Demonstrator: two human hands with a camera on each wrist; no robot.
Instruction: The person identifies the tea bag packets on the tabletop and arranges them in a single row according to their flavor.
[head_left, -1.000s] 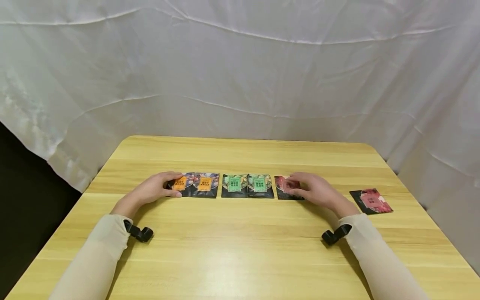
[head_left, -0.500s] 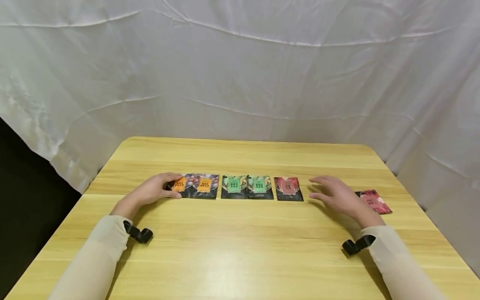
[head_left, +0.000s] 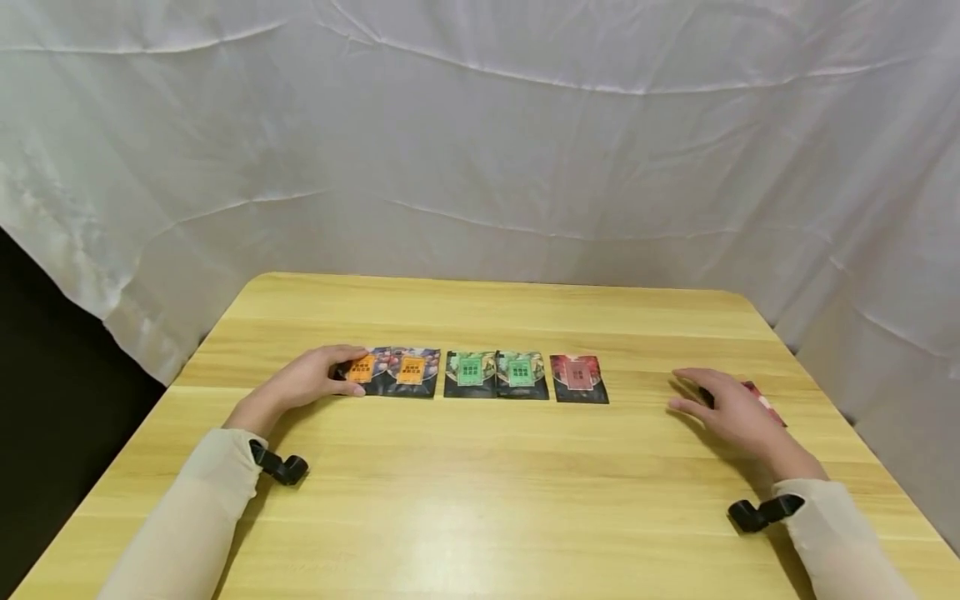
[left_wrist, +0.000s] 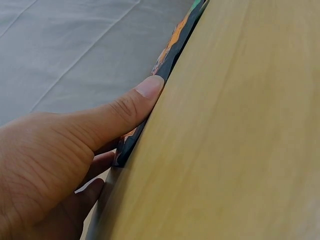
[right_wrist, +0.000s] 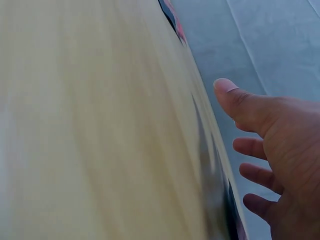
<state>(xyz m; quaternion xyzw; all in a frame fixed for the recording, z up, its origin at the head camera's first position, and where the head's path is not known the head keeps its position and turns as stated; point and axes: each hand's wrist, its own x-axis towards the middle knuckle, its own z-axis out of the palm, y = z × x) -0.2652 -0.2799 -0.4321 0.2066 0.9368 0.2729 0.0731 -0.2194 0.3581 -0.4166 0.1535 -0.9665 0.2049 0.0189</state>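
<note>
My left hand [head_left: 307, 379] rests at the left end of a row of flat sachets. Its thumb touches the near edge of the leftmost orange-labelled sachet [head_left: 378, 364], partly covered by the hand. A second orange-labelled sachet [head_left: 412, 375] overlaps it. To the right lie two green-labelled sachets [head_left: 470, 372] and a red-labelled sachet [head_left: 580, 377]. My right hand [head_left: 738, 412], fingers apart and holding nothing, is over another red sachet [head_left: 767, 404] at the far right, hiding most of it. In the right wrist view, the thumb and fingers are spread.
The light wooden table [head_left: 450, 483] extends in front of the row and behind it. A pale grey cloth [head_left: 480, 167] hangs behind the table. Each wrist carries a black camera mount [head_left: 277, 462].
My right hand has left the red sachet at the row's right end and moved right, over the separate red sachet. My left hand has stayed in place.
</note>
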